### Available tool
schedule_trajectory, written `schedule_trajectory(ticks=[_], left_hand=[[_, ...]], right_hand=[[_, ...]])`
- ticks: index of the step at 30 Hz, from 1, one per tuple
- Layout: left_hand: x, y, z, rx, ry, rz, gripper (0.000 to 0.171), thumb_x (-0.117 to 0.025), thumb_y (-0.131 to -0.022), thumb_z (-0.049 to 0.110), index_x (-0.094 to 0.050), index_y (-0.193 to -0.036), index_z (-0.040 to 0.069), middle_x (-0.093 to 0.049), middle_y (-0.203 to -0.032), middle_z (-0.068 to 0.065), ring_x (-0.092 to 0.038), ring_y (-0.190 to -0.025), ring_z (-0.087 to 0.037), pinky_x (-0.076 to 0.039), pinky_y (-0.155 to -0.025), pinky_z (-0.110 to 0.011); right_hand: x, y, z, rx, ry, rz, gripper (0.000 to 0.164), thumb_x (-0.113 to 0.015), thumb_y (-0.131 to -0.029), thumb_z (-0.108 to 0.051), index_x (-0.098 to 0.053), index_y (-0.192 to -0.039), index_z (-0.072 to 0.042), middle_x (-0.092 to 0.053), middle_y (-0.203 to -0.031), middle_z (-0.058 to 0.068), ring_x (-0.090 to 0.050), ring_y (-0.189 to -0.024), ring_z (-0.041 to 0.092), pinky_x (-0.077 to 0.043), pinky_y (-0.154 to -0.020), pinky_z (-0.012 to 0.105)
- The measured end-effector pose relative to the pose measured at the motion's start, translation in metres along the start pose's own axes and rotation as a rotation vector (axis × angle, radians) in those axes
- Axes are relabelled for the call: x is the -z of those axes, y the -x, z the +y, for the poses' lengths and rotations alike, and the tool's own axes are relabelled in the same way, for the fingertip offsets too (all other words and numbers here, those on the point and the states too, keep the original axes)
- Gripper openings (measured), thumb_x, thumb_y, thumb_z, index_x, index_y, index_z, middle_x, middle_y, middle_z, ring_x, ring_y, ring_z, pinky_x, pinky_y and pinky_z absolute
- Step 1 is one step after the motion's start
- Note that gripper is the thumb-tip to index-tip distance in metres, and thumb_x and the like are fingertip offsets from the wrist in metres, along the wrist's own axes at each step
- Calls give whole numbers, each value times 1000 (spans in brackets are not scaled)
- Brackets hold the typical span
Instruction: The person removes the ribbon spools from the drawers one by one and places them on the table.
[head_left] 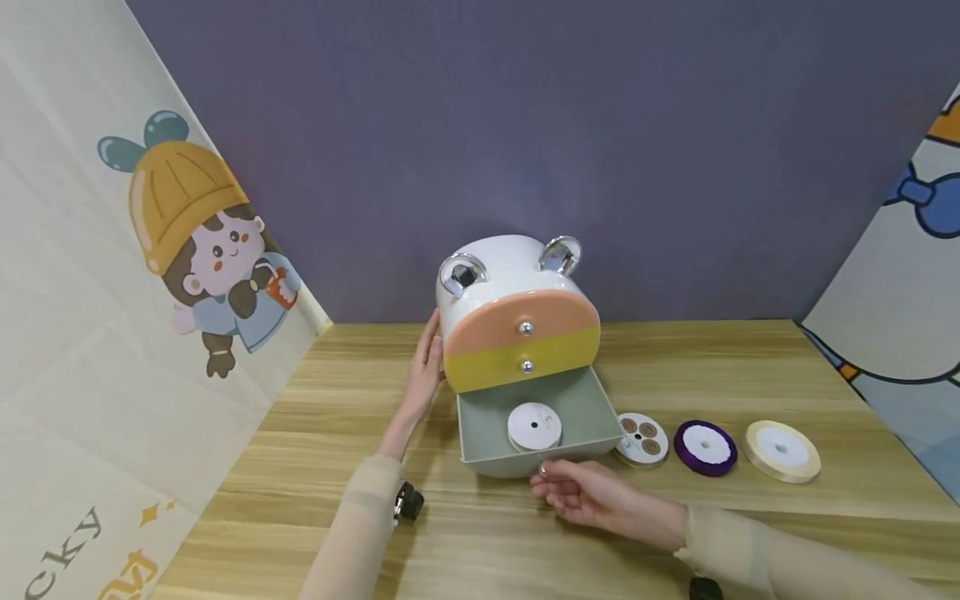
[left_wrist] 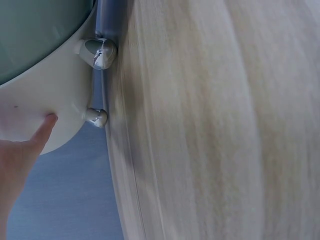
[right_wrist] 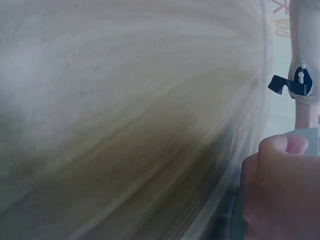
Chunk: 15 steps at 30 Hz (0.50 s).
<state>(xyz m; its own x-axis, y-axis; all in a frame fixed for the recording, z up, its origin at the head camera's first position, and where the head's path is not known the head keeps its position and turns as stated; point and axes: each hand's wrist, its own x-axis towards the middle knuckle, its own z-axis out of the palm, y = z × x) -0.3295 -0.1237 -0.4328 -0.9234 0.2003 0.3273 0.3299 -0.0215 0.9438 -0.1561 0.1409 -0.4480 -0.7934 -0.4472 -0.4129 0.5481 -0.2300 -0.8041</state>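
A small rounded cabinet with a white shell (head_left: 498, 262) and silver-rimmed ears stands on the table. Its bottom drawer (head_left: 480, 417), grey-green, is pulled out, with a white ribbon spool (head_left: 519, 433) lying inside. Against the cabinet's left side rests my left hand (head_left: 424, 375), fingers extended. In the left wrist view, one finger (left_wrist: 46, 129) touches the white shell near its silver feet. My right hand (head_left: 592, 497) pinches the drawer's silver knob (head_left: 543, 470) at the front, thumb and forefinger partly covering it. The right wrist view shows that hand from behind, its fingertips hidden.
Right of the drawer lie a white spool (head_left: 651, 425) with brown round cut-outs, a purple ribbon roll (head_left: 684, 457) and a cream ribbon roll (head_left: 802, 473). Above the drawer are closed yellow (head_left: 480, 371) and orange (head_left: 487, 329) drawers. A purple-grey panel (head_left: 675, 167) stands behind.
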Motion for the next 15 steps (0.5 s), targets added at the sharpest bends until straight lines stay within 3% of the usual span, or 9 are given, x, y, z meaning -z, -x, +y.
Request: schedule_trajectory(ticks=[8, 11, 15], left_hand=[[0, 0, 0, 1, -8, 0, 50, -32, -109, 34, -23, -158, 31, -20, -167, 5, -38, -144, -37, -53, -98, -59], [-1, 0, 0, -4, -4, 3, 50, -32, -109, 34, -24, -158, 31, -20, -167, 4, -38, -144, -37, -54, -98, -59], [-1, 1, 0, -4, -5, 11, 50, -33, -109, 35, -24, -158, 32, -20, -167, 4, -39, -143, -38, -54, -97, -58]], right_hand=[[6, 6, -5, -41, 115, -62, 36, -57, -100, -31, -68, -109, 2, -76, -87, -1, -67, -72, 1, -57, -70, 12], [10, 14, -17, -63, 210, -200, 37, -54, -102, -31, -69, -112, 1, -76, -90, -1, -69, -77, 1, -59, -74, 14], [9, 27, -51, -17, 336, -437, 35, -47, -105, -21, -64, -123, 4, -76, -101, -2, -70, -88, 2, -60, -82, 18]])
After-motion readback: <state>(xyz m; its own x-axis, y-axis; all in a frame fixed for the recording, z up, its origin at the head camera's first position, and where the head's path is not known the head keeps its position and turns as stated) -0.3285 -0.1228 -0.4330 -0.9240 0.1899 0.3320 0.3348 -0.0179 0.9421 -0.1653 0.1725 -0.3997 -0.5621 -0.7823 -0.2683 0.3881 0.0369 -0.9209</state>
